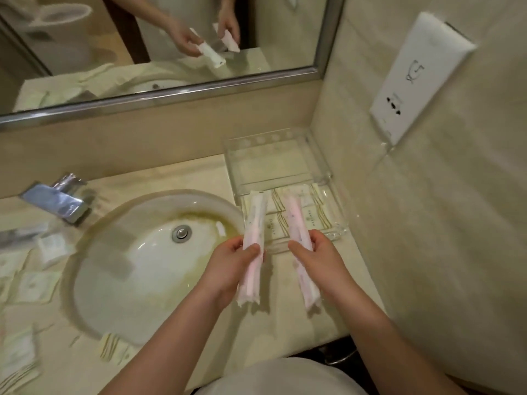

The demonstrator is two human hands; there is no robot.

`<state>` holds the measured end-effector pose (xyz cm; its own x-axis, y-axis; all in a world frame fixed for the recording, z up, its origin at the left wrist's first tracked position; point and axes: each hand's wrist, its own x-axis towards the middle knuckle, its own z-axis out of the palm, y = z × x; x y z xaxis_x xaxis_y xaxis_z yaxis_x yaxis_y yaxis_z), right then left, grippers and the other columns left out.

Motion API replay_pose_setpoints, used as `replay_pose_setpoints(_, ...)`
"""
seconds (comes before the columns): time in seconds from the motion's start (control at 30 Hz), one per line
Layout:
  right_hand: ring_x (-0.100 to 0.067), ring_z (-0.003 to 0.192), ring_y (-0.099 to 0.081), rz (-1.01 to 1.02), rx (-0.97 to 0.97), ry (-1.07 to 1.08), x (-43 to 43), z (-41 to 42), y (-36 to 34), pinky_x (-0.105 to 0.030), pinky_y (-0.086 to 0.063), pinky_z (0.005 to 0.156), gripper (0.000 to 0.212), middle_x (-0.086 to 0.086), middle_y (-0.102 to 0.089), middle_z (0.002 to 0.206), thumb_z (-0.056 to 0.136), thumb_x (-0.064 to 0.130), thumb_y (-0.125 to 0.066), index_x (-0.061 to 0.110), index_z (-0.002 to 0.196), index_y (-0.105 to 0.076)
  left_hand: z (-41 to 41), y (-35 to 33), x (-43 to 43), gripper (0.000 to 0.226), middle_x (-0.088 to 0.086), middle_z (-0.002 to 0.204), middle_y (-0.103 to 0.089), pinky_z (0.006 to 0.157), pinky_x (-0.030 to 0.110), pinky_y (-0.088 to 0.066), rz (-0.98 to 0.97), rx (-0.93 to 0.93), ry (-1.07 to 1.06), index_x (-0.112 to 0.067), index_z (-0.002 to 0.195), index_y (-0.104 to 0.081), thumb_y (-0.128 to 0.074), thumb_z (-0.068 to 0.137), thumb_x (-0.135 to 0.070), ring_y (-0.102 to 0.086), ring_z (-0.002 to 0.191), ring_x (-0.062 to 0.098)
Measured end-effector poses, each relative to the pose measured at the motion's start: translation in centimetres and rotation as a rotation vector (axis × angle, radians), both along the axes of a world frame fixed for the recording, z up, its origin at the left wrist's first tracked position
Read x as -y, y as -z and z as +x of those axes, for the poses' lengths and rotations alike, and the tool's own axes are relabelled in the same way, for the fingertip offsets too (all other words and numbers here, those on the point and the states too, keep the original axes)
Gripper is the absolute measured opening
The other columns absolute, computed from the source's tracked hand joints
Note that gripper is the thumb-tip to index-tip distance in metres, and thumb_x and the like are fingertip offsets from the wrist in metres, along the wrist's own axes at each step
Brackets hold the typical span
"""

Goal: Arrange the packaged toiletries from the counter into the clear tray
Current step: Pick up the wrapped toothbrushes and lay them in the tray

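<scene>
Two long white-and-pink wrapped packets held over counter edge, one per hand. Left hand (232,262) closed around left long packet (252,246); right hand (319,258) closed around right long packet (299,238). Far ends of both reach over clear plastic tray (322,178) at 12 o'clock, with flat white gold-striped sachets (310,209) inside. Oval white sink basin (137,263) at 9 o'clock; loose white sachets (37,283) beyond it on beige marble counter (159,178).

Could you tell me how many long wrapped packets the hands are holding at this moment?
2. One long packet is in the left hand, by the sink's edge; the other long packet is in the right hand, over the clear tray's near end.
</scene>
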<state>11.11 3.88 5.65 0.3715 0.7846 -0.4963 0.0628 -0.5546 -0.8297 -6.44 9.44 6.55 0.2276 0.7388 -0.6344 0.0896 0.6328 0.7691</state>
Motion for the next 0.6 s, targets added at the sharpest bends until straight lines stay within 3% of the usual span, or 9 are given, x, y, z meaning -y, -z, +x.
replay_pose_setpoints(0.1, -0.01, 0.085, -0.068, 0.018, 0.066, -0.029, 0.2, 0.8, 0.1, -0.025, -0.05, 0.065, 0.022, 0.005, -0.07, 0.097, 0.09, 0.033, -0.067, 0.024, 0.11, -0.062, 1.3, 0.4, -0.8, 0.015, 0.01, 0.091, -0.075, 0.081, 0.038, -0.057, -0.086, 0.105, -0.022, -0.006, 0.107, -0.064, -0.056, 0.095, -0.002, -0.072, 0.083, 0.022)
replay_pose_setpoints(0.23, -0.007, 0.061, -0.068, 0.034, 0.097, -0.054, 0.0, 1.6, 0.1, -0.028, -0.052, 0.059, 0.016, 0.002, -0.069, 0.081, 0.093, 0.035, -0.063, 0.023, 0.101, -0.058, 2.5, 0.8, -1.5, 0.023, 0.014, 0.097, -0.069, 0.079, 0.036, -0.056, -0.158, 0.17, -0.032, 0.0, 0.115, -0.057, -0.051, 0.094, 0.008, -0.072, 0.083, 0.022)
replay_pose_setpoints(0.37, -0.011, 0.058, -0.057, 0.049, 0.03, -0.056, -0.4, 1.9, 0.1, -0.032, -0.047, 0.065, 0.029, 0.0, -0.065, 0.08, 0.104, 0.039, -0.035, 0.02, 0.099, -0.057, 3.4, 0.7, -2.1, 0.037, 0.013, 0.092, -0.059, 0.071, 0.033, -0.052, -0.156, 0.094, -0.011, 0.0, 0.117, -0.055, -0.039, 0.087, 0.014, -0.061, 0.077, 0.022)
replay_pose_setpoints(0.43, -0.011, 0.059, -0.057, 0.036, 0.012, -0.041, -0.7, 1.9, 0.1, -0.032, -0.048, 0.065, 0.031, -0.003, -0.066, 0.081, 0.105, 0.036, -0.033, 0.017, 0.1, -0.058, 3.6, 0.7, -2.5, 0.034, 0.011, 0.086, -0.055, 0.065, 0.031, -0.047, -0.133, 0.052, 0.008, -0.001, 0.117, -0.056, -0.04, 0.088, 0.006, -0.055, 0.071, 0.02)
replay_pose_setpoints(0.53, -0.011, 0.063, -0.063, 0.036, -0.006, -0.015, -1.0, 1.9, 0.1, -0.033, -0.05, 0.068, 0.026, -0.006, -0.068, 0.082, 0.102, 0.033, -0.045, 0.014, 0.097, -0.062, 3.8, 1.0, -2.7, 0.018, 0.007, 0.082, -0.055, 0.062, 0.031, -0.044, -0.087, 0.059, 0.01, -0.011, 0.109, -0.059, -0.047, 0.099, -0.02, -0.053, 0.066, 0.018)
replay_pose_setpoints(0.6, -0.018, 0.068, -0.063, 0.027, -0.073, 0.035, -1.2, 2.0, 0.3, -0.035, -0.049, 0.069, 0.024, -0.01, -0.065, 0.081, 0.095, 0.035, -0.056, 0.013, 0.089, -0.063, 3.8, 1.2, -2.8, 0.022, 0.006, 0.081, -0.06, 0.063, 0.031, -0.046, -0.056, 0.068, -0.004, -0.014, 0.106, -0.06, -0.046, 0.102, -0.029, -0.055, 0.065, 0.017)
